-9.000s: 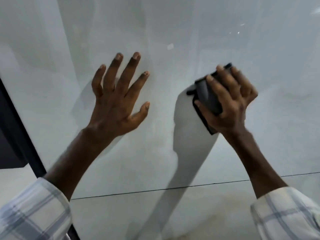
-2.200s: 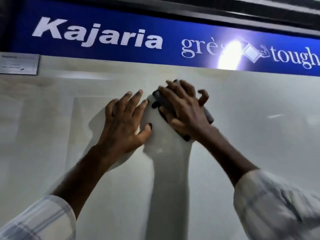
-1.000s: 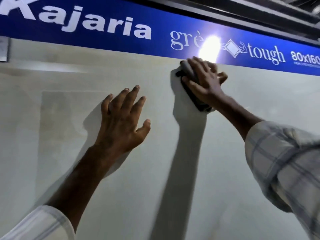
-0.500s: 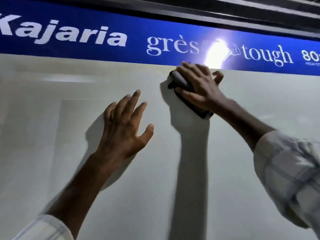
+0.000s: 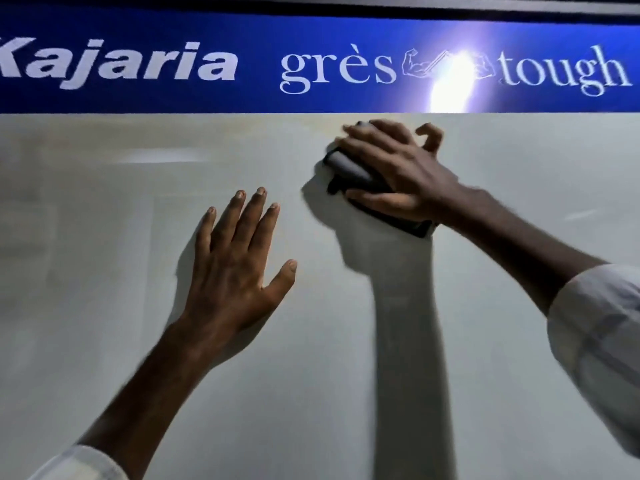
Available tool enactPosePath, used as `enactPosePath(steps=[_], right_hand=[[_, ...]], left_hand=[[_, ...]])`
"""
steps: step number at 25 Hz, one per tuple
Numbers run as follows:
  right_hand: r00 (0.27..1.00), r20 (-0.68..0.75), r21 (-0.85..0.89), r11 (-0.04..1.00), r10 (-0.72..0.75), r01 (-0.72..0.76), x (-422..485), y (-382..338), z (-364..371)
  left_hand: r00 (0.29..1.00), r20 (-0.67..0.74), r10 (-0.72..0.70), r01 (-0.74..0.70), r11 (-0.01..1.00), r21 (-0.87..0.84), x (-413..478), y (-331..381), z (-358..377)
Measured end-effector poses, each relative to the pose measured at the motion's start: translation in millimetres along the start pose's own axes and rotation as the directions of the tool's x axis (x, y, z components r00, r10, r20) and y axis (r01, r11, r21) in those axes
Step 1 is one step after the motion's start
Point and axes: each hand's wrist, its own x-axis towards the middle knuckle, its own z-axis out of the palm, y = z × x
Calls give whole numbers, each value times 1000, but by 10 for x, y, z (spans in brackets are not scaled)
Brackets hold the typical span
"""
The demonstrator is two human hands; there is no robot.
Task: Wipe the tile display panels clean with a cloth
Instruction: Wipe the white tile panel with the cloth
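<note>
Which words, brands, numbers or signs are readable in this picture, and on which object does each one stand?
"ajaria", with a first letter cut off at the picture's left edge: white bold letters on the blue banner above the tile panel.
"grès": white serif letters on the same banner.
"tough": white serif letters on the same banner, right of a flexed-arms logo partly washed out by glare.
No numbers are readable.

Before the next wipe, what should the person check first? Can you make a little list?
1. Cloth held firmly by the right hand: ok.
2. Cloth lying against the tile panel: ok.
3. Left hand flat on the panel, fingers spread, to steady it: ok.
4. Left hand out of the cloth's way: ok, a gap between them.
5. Room above before the blue sign: not ok, the cloth sits nearly at the panel's top edge.
6. Panel already clean there: cannot tell.
</note>
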Motion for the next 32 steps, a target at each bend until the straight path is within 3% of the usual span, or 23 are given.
enactPosePath(steps=[2,4,5,8,11,13,15,17,18,21,24,26,29,30,32], right_hand=[[973,-27,53,972,231,-229,95,378,-91],[871,-35,30,872,489,-488,318,376,-116],[859,-44,1,860,510,-510,405,212,-86],[966,-5,13,966,258,-257,279,-421,107],[994,5,-37,993,113,-112,-155,-423,82],[987,-16,-23,987,162,-162,-300,-195,-20],[942,-25,23,943,334,-333,-237,26,-83],[890,-35,1,890,455,-455,-31,-126,-47],[895,-54,-17,896,443,-444,31,-338,8],[984,-29,-60,982,177,-179,-275,-1003,166],[998,56,-87,996,-19,24,-791,-913,20],[995,38,-67,994,90,-87,-805,-524,-64],[919,-21,-16,919,393,-393,-515,-408,-30],[914,-39,-15,914,404,-404,-458,-609,30],[964,-37,1,965,262,-262,-603,-1174,127]], left_hand=[[1000,10,-10,10,1000,-9,-5,11,2],[1000,6,-8,8,1000,-21,3,13,4],[1000,-1,-4,4,1000,-29,12,8,8],[999,-34,-1,0,1000,-19,11,-7,6],[1000,-28,9,-10,1000,-21,23,4,6],[1000,-4,3,-3,999,-34,11,-11,3],[1000,7,-6,7,1000,-29,0,-10,4],[1000,6,-17,17,998,-54,30,12,-8],[1000,-4,-15,15,996,-89,40,26,-27],[998,-55,37,-46,984,-170,-169,36,-158],[996,-30,89,-93,981,-172,-744,71,-365],[994,19,111,-107,982,-156,-1066,99,-393],[988,116,103,-90,990,-110,-1233,165,-267],[988,123,92,-79,992,-102,-1250,187,-230],[992,103,78,-69,994,-88,-1279,214,-193]])
